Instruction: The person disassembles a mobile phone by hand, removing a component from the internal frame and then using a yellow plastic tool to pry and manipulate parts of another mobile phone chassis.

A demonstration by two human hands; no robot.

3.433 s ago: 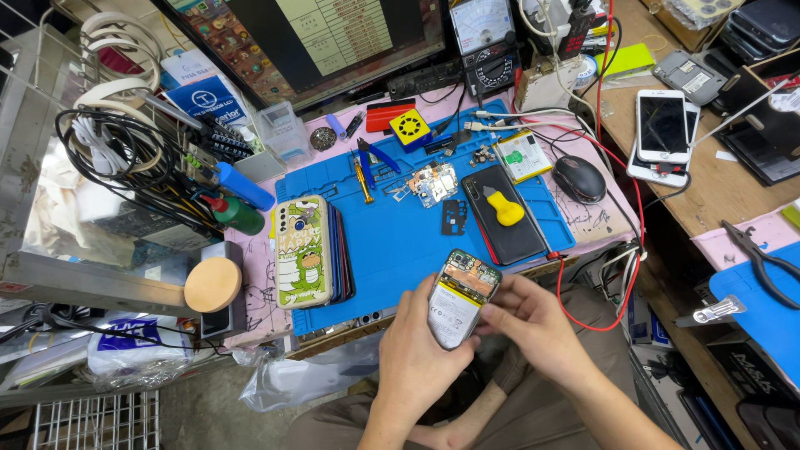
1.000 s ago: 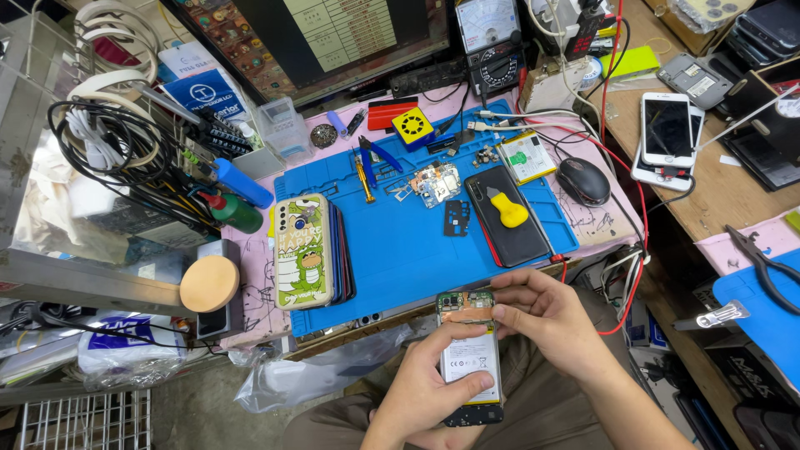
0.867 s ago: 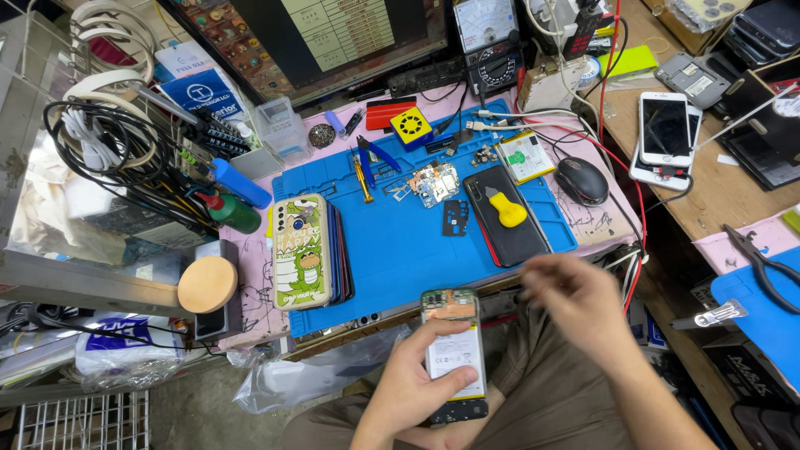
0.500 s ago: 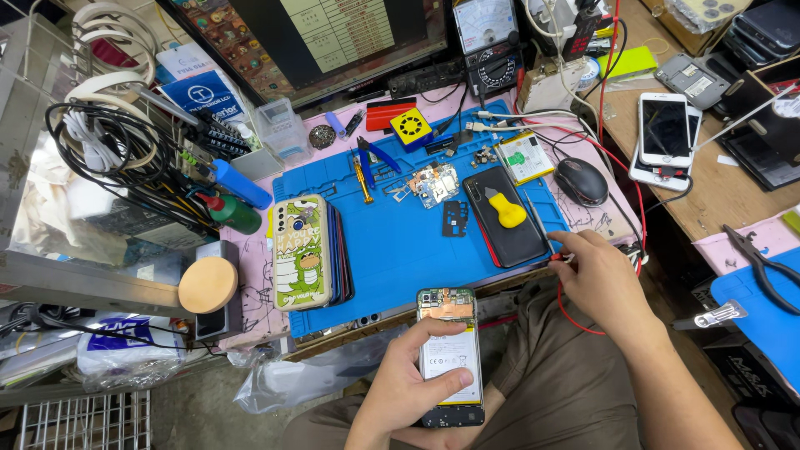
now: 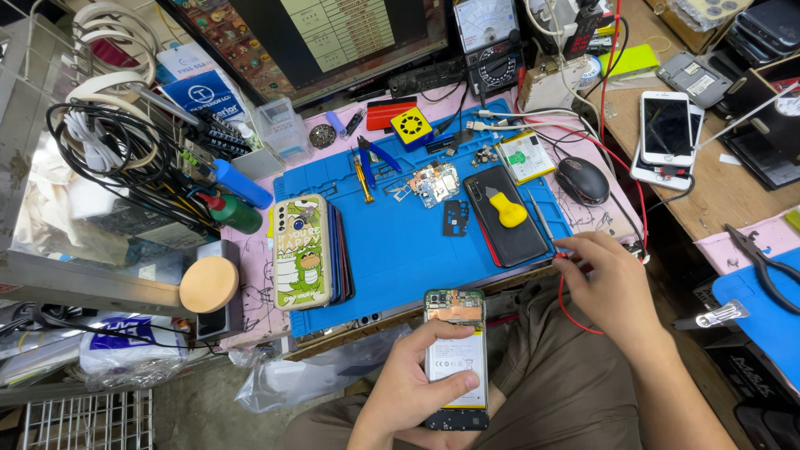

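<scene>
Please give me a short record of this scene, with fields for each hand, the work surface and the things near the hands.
left hand: the left hand holds an opened phone, back cover off, above the lap
right hand: the right hand grips a red wire at the mat's right edge
work surface: blue mat on a cluttered bench
near the right hand: black phone with a yellow pry tool lying on it; black mouse
left on mat: stack of phone cases

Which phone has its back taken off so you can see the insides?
The phone in the left hand. Its back is off, showing the battery and circuit board. The black phone on the blue mat and the white one stay closed.
</scene>
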